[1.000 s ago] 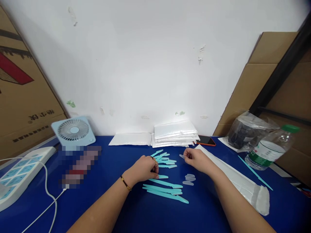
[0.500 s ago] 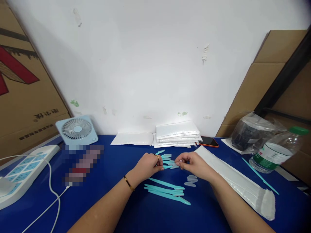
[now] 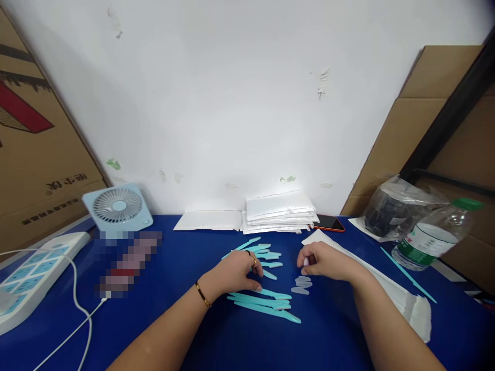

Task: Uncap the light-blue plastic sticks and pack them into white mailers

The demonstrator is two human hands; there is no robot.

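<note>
My left hand (image 3: 235, 270) is half-open at teal sticks (image 3: 288, 316), right hand (image 3: 323, 261) curled near-shut by clear pieces (image 3: 300, 291) — can't tell its contents. Light pinch, 1 piece per hand.

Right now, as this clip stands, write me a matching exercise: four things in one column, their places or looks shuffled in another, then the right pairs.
Things
1. left hand
2. small clear pieces
3. fan
4. bottle

Places or looks
A. green cap, clear sides
B. over the turquoise sticks
C. light blue, beside the power strip
D. on the table, near the right hand

Pairs: 1-B, 2-D, 3-C, 4-A
</note>
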